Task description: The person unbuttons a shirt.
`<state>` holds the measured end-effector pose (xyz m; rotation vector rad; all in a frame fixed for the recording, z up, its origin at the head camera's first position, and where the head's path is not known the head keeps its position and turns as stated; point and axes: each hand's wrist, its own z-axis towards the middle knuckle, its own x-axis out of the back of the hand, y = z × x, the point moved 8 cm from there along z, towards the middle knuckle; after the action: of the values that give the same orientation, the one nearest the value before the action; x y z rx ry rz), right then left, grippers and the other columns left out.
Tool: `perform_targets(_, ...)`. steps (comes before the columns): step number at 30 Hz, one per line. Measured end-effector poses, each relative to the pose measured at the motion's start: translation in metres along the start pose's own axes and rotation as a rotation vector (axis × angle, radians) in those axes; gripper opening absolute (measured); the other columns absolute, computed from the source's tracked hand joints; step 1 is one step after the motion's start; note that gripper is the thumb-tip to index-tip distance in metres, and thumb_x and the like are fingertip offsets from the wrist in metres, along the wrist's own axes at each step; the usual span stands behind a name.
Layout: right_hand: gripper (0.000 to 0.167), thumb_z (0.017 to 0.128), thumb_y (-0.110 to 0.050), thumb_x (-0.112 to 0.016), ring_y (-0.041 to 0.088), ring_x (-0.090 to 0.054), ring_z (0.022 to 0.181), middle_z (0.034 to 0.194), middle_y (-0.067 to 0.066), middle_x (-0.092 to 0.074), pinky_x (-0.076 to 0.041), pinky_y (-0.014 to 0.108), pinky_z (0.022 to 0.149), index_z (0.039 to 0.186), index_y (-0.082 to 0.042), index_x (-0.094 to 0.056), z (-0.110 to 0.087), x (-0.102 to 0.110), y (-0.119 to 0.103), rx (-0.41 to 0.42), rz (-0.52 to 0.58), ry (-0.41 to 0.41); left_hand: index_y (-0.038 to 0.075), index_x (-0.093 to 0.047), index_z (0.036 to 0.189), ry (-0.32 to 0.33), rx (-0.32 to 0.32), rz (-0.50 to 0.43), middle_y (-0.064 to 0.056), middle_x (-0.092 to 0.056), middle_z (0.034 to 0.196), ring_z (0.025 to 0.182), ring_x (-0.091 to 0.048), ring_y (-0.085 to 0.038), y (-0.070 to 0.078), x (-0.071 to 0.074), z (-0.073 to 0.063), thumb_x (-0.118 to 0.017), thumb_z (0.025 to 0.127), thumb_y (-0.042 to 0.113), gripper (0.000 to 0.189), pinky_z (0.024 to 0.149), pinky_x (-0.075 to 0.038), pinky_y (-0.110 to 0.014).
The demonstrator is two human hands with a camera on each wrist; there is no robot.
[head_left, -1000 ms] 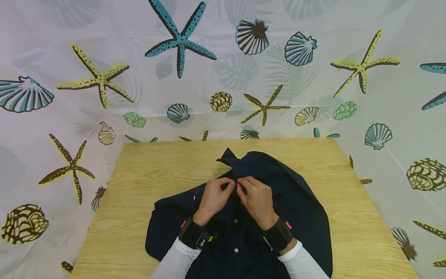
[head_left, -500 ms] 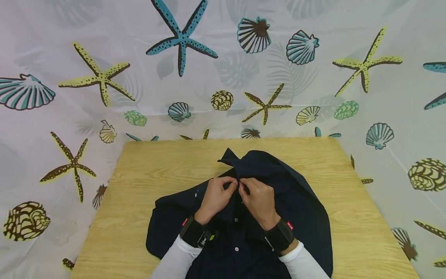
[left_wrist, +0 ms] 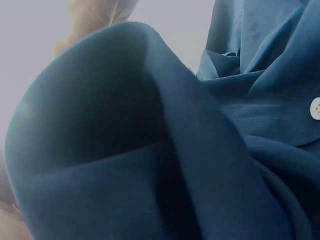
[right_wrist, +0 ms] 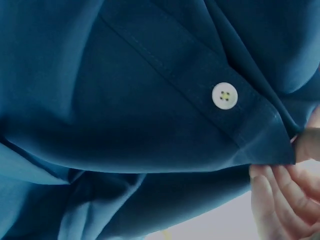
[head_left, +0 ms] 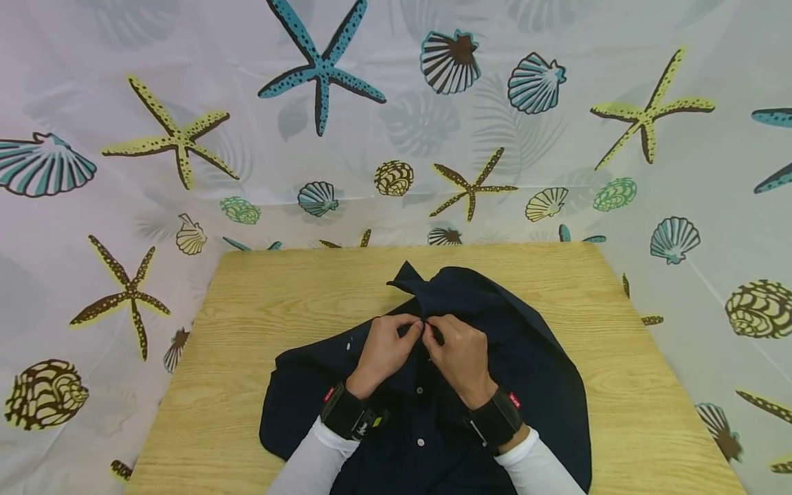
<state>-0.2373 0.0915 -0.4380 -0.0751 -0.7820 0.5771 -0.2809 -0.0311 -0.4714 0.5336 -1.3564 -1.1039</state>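
Note:
A dark navy button-up shirt [head_left: 538, 385] lies spread on the wooden table, its collar [head_left: 445, 289] raised at the far end. Just below the collar, my left hand [head_left: 385, 349] pinches the front edge between thumb and index finger. My right hand [head_left: 460, 354] pinches the cloth right beside it, fingertips of both hands nearly meeting. The fingers hide whatever is between them. Nearer to me, a button [head_left: 420, 390] and another button [head_left: 421, 443] run down the front. In the right wrist view a white four-hole button [right_wrist: 225, 95] shows on the placket, with fingers [right_wrist: 280, 200] gripping its corner.
The wooden table [head_left: 247, 295] extends on both sides of the shirt. A white curtain [head_left: 346, 165] printed with starfish and shells encloses the back and sides. Both wrists wear black straps, the left strap [head_left: 342, 412] and the right strap [head_left: 495, 417], over white sleeves.
Both hands keep their pinch at the same spot on the shirt front. Over the second they shift very slightly right in view, as does the background.

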Motion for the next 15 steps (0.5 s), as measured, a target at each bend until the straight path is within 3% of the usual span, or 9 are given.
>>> perform_targets(4, 0.006, 0.082, -0.013, -0.075, 0.013, -0.063, 0.054, 0.071, 0.003, -0.070, -0.049, 0.028, 0.048, 0.082, -0.008, -0.074, 0.0009, -0.0011, 0.0003, 0.003, -0.021, -0.016, 0.007, -0.077, 0.101, -0.008, -0.015, 0.028, -0.006, -0.073, 0.077, 0.039, -0.032, -0.003, 0.0007, -0.0013, 0.0008, -0.063, 0.095, 0.017, 0.018, 0.047, -0.032, -0.020)
perform_targets(7, 0.006, 0.081, -0.013, -0.075, 0.012, -0.062, 0.052, 0.070, 0.003, -0.070, -0.048, 0.028, 0.046, 0.081, -0.007, -0.074, 0.0004, -0.0016, 0.0011, 0.001, -0.030, -0.018, 0.007, -0.077, 0.101, -0.014, -0.018, 0.034, -0.006, -0.075, 0.084, 0.042, -0.035, -0.002, 0.0016, -0.0022, 0.0004, -0.064, 0.095, 0.017, 0.018, 0.049, -0.033, -0.019)
perform_targets(11, 0.006, 0.079, -0.012, -0.075, 0.012, -0.059, 0.048, 0.066, 0.003, -0.068, -0.045, 0.027, 0.044, 0.079, -0.007, -0.074, -0.0001, -0.0019, 0.0026, -0.009, -0.054, -0.019, 0.007, -0.077, 0.103, -0.035, -0.027, 0.030, -0.006, -0.073, 0.078, 0.041, -0.033, -0.002, 0.0026, -0.0043, -0.0006, -0.063, 0.095, 0.017, 0.019, 0.046, -0.031, -0.019)
perform_targets(15, 0.004, 0.076, -0.009, -0.076, 0.011, -0.055, 0.045, 0.062, 0.003, -0.066, -0.042, 0.027, 0.042, 0.076, -0.007, -0.072, -0.0006, -0.0024, 0.0039, -0.017, -0.073, -0.023, 0.006, -0.077, 0.103, -0.051, -0.042, 0.035, -0.007, -0.074, 0.081, 0.040, -0.030, -0.002, 0.0039, -0.0058, -0.0009, -0.063, 0.096, 0.017, 0.019, 0.045, -0.028, -0.018)
